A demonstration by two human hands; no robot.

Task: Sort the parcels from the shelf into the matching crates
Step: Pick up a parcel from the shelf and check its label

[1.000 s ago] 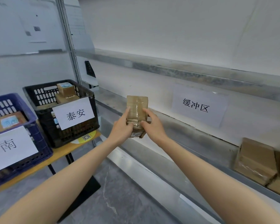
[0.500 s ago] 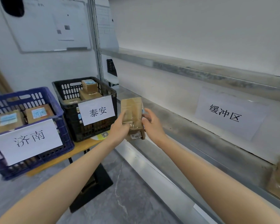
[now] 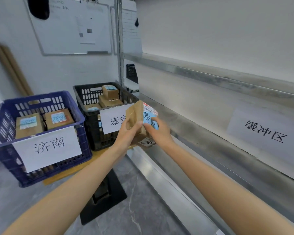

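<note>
The left hand [image 3: 127, 135] and right hand [image 3: 160, 133] each gripped a small brown cardboard parcel with a blue label [image 3: 137, 114], held up before the black plastic crate [image 3: 90, 96], beside the grey metal shelf [image 3: 197, 134].

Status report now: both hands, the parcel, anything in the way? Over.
Left grip and right grip both hold the parcel. Blue label matches sign on black crate. Nothing seen between.

Blue crate [image 3: 2, 123] 济南; black crate [image 3: 92, 133] 泰安
</note>
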